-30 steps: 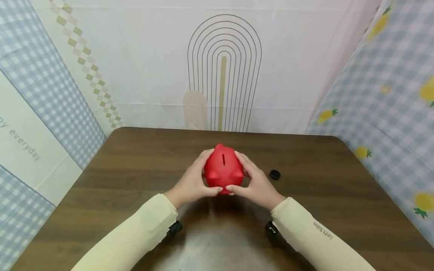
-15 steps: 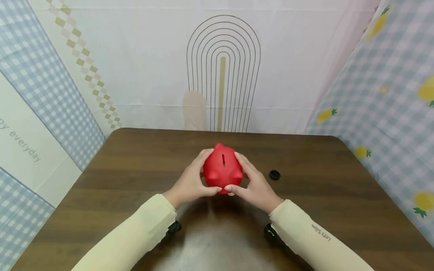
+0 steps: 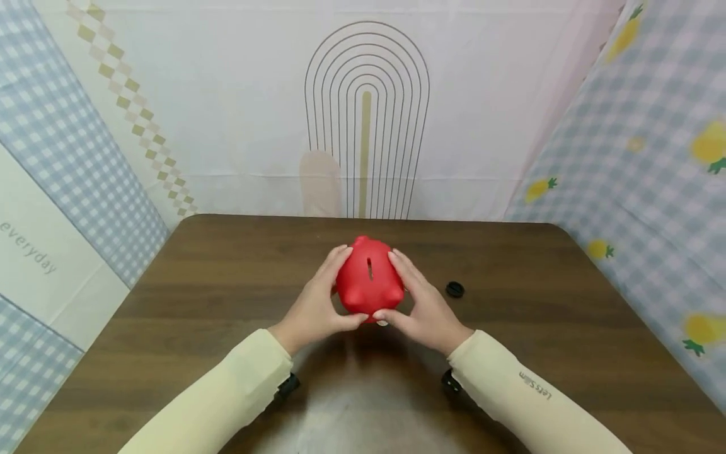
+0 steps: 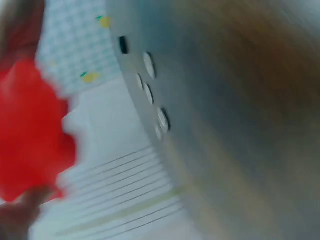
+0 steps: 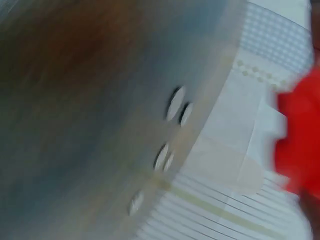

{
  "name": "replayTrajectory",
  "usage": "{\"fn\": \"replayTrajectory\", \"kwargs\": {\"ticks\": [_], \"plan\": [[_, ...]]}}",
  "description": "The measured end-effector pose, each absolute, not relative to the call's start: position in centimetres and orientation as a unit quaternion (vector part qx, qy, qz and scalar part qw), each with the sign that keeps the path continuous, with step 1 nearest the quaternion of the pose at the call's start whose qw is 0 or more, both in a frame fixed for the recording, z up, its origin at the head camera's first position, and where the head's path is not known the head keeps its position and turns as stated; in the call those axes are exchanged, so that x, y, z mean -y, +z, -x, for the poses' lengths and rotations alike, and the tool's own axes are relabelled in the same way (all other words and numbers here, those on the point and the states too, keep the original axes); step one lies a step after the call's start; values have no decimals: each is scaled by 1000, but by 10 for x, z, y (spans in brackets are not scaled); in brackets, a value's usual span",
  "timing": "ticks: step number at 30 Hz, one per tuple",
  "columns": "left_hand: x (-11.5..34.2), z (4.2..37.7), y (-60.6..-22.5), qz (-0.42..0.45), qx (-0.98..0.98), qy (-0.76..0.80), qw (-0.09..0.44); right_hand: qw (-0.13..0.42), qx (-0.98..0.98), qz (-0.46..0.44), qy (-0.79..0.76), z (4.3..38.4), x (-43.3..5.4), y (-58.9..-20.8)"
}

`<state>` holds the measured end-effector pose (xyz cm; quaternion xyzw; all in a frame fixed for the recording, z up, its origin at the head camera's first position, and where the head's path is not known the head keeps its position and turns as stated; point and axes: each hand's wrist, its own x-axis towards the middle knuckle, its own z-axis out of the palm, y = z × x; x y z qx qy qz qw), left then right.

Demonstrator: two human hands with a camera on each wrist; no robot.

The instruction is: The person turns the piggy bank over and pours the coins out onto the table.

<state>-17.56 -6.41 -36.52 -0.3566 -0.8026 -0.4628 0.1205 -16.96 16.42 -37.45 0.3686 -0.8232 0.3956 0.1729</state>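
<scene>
A red piggy bank with a slot in its top is held in the air between two hands. My left hand grips its left side, thumb at the near end. The right hand grips the other side in the same way, and the two thumbs nearly meet. Below the bank, several silvery coins lie apart on the table in both wrist views. In the head view, the bank covers most of them, and one coin peeks out under its near edge. The bank's underside is hidden.
A small round black cap lies on the brown wooden table, right of the right hand. Patterned cloths hang behind the table and along both sides. Black wrist straps show under the pale sleeves.
The head view has swung slightly to the right. Both hands keep their grip on the piggy bank, which appears slightly tilted compared with before; the black cap stays in place.
</scene>
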Motion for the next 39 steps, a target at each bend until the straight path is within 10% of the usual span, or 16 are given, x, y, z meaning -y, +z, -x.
{"fn": "replayTrajectory", "kwargs": {"ticks": [4,11,20,25,28,36,39], "plan": [[63,179,-361,381,804,-420,179,238,803,-397,377,174,-164,-376],[62,183,-360,219,851,-475,-45,-24,848,-215,483,170,-159,-378],[63,167,-350,376,812,-412,172,250,793,-397,389,168,-163,-375],[64,172,-362,207,835,-508,-43,3,863,-258,435,166,-159,-379],[66,175,-366,181,828,-525,-75,-44,863,-220,453,166,-155,-378],[65,172,-360,369,808,-435,151,220,806,-378,399,169,-160,-380],[61,176,-360,353,816,-436,135,208,818,-355,402,169,-161,-383]]}}
